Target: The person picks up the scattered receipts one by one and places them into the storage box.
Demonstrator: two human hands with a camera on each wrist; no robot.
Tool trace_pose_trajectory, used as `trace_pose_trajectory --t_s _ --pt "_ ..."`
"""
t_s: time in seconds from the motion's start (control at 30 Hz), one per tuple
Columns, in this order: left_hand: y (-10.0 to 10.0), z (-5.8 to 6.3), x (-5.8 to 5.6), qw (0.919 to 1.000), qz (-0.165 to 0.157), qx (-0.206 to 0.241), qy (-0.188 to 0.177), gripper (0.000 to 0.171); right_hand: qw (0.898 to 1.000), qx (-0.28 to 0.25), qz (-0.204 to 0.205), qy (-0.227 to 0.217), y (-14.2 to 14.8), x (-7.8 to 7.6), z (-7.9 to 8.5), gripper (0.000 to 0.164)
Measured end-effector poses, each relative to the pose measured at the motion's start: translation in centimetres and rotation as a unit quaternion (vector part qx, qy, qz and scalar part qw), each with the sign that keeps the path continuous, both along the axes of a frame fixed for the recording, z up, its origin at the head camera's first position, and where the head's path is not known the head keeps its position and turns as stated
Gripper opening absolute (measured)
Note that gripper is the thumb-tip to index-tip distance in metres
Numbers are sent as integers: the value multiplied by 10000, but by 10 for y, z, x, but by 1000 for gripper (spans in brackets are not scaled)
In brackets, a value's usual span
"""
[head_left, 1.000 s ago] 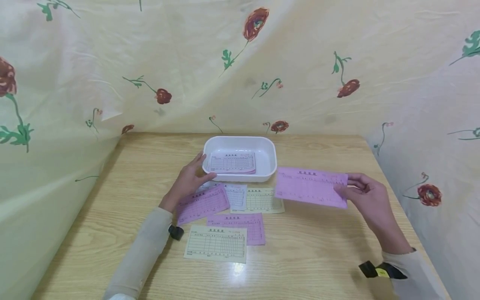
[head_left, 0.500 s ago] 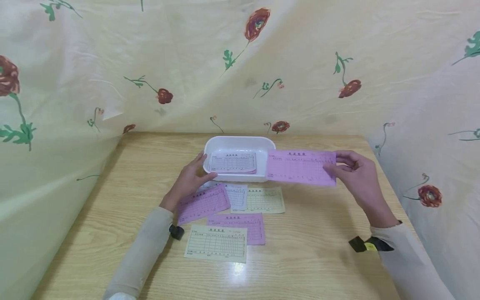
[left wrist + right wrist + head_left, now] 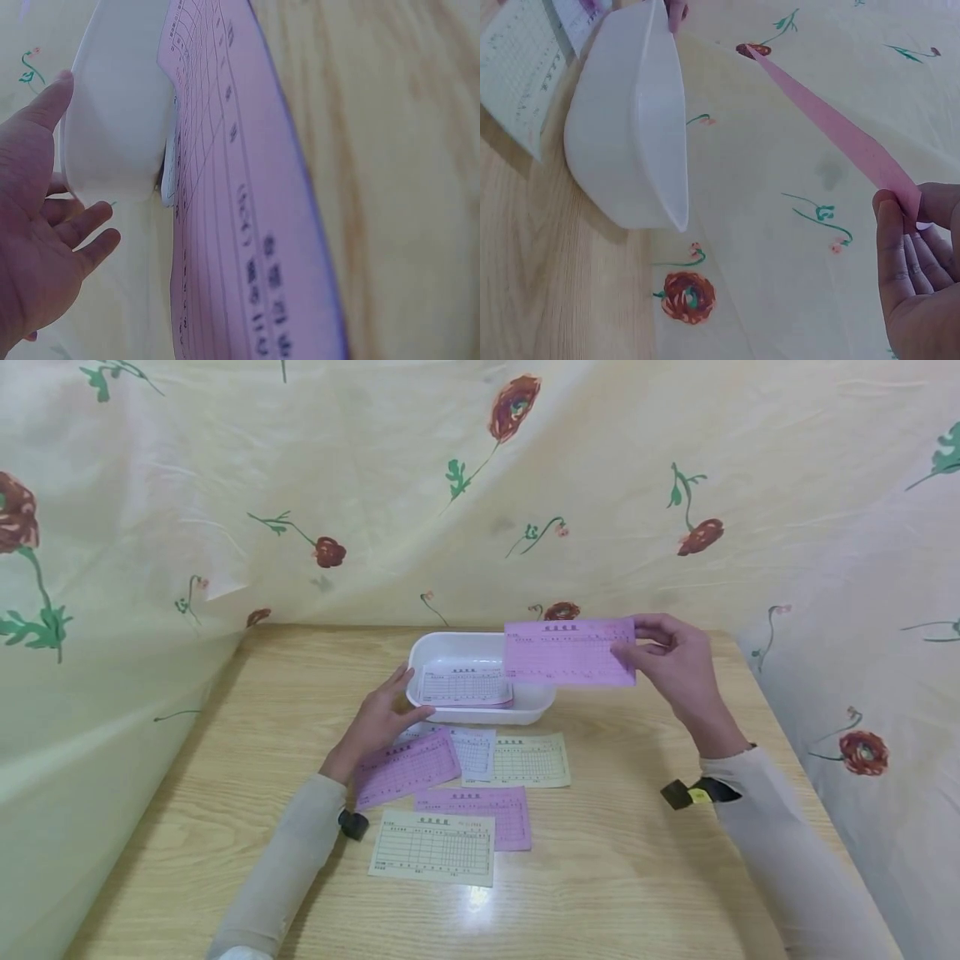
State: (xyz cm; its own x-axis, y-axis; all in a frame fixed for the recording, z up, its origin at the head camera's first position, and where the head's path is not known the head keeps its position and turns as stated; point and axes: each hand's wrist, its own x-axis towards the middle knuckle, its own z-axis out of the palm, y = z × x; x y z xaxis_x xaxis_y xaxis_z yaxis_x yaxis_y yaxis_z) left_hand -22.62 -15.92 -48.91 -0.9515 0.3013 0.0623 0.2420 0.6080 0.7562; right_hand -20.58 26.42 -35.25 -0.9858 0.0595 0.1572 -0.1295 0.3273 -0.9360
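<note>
My right hand (image 3: 678,672) pinches the right end of a pink printed form slip (image 3: 562,652) between thumb and fingers. The slip is held up over the right part of a white plastic tray (image 3: 525,716), overlapping it in the head view. My left hand (image 3: 378,718) holds the tray's left front corner, thumb along the front and fingers at the left end. Inside the tray lies a small stack of slips (image 3: 465,687), a white one on top with pink beneath. In the right wrist view the held slip (image 3: 832,131) appears nearly edge-on.
In front of the tray lie overlapping slips: a pink one (image 3: 408,768), a white one (image 3: 476,752) and a yellow one (image 3: 532,760). Nearer me, a yellow slip (image 3: 431,847) partly covers another pink slip (image 3: 513,818). A flowered cloth (image 3: 375,468) hangs behind the wooden table (image 3: 622,877).
My right hand has carried the pink slip leftward and away from me, from beside the tray to over its right part. My left hand and the tray stay put.
</note>
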Motion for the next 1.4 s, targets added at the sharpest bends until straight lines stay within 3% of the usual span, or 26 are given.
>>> trace_pose_trajectory --t_s 0.23,0.77,1.4 --pt "0 0 -1 10000 -4 -21 0 99 10000 -23 -24 93 -20 -22 -7 42" --pt "3 5 -3 10000 -41 57 -52 95 9985 -309 56 -454 -70 -73 -48 43" --pt "1 2 -2 9999 -71 77 37 93 9969 91 396 -681 -123 -82 -80 40"
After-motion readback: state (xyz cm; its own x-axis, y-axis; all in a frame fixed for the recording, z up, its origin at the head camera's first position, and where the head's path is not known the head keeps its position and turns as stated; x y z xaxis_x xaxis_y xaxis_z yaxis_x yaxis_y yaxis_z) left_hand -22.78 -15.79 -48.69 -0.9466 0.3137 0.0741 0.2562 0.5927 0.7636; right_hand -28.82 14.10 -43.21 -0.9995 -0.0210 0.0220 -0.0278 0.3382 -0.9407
